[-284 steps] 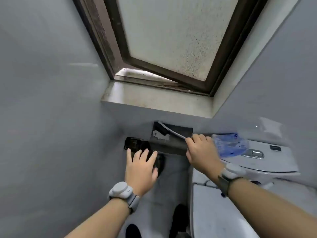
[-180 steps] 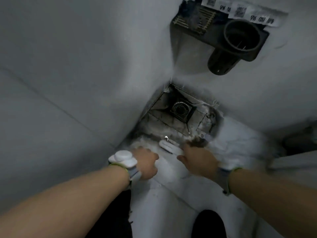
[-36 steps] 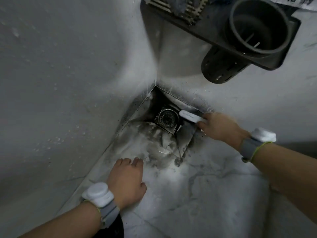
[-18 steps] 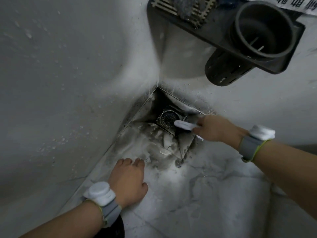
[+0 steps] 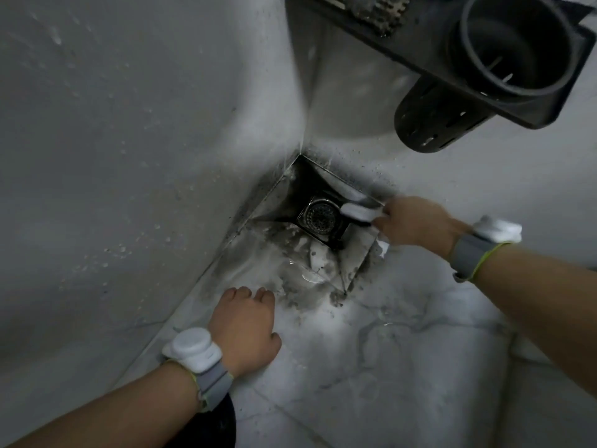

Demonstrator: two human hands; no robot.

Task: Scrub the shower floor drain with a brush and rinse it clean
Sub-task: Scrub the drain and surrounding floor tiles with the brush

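Clamped in my right hand point(image 5: 415, 223), the white brush point(image 5: 357, 212) reaches into the corner recess of the shower floor point(image 5: 403, 357), its head at the right edge of the round metal drain point(image 5: 320, 218); whether the bristles touch the strainer I cannot tell through the blur. From the head camera, the drain sits in a square sunken tray where two pale walls meet, ringed by dark grime and grey smears that spread onto the marbled tile. My left hand point(image 5: 246, 326) rests on the wet floor just short of the dirty patch, holding nothing, fingers lightly bent and knuckles toward the drain. Both wrists carry white sensor pucks on grey straps. Above the corner, a dark wall rack point(image 5: 416, 43) holds a perforated cylindrical cup point(image 5: 513, 50), open end facing the camera, with a slatted section at the frame's top edge. No brand, label or lettering can be read anywhere in this view.
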